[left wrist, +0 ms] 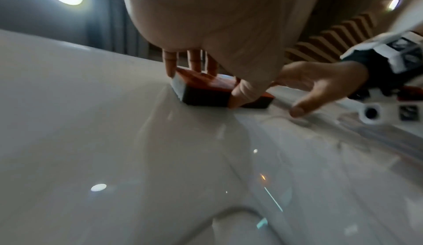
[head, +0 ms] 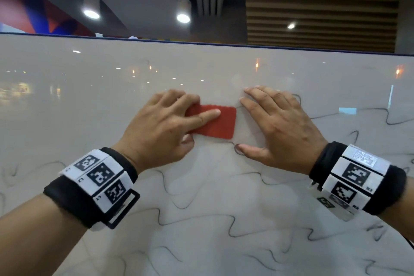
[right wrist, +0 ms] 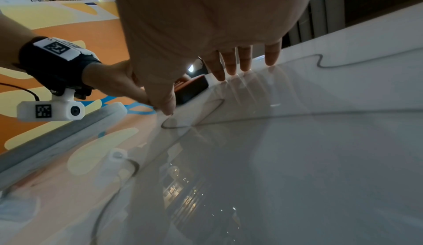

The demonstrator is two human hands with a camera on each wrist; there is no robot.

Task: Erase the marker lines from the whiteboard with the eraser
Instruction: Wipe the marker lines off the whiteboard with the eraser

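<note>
The left hand is gripping the red eraser against the whiteboard centre while the right hand is resting spread flat beside it, with the far-left area looking wiped and many marker lines near and right remaining.

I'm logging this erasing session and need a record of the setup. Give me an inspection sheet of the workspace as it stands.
Surface: whiteboard, glossy, with reflections of lights.
Job's things: red eraser flat on the board; wavy marker lines across the lower board and to the right, upper left mostly free of them.
Clutter: nothing seen.
Hands: left hand grips the eraser, forefinger on top, thumb at its near edge; right hand spread flat on the board beside the eraser, holding nothing.
Cables: thin black cable at the left wrist camera.
Surroundings: ceiling lights, slatted wood ceiling panel, orange and yellow wall.
</note>
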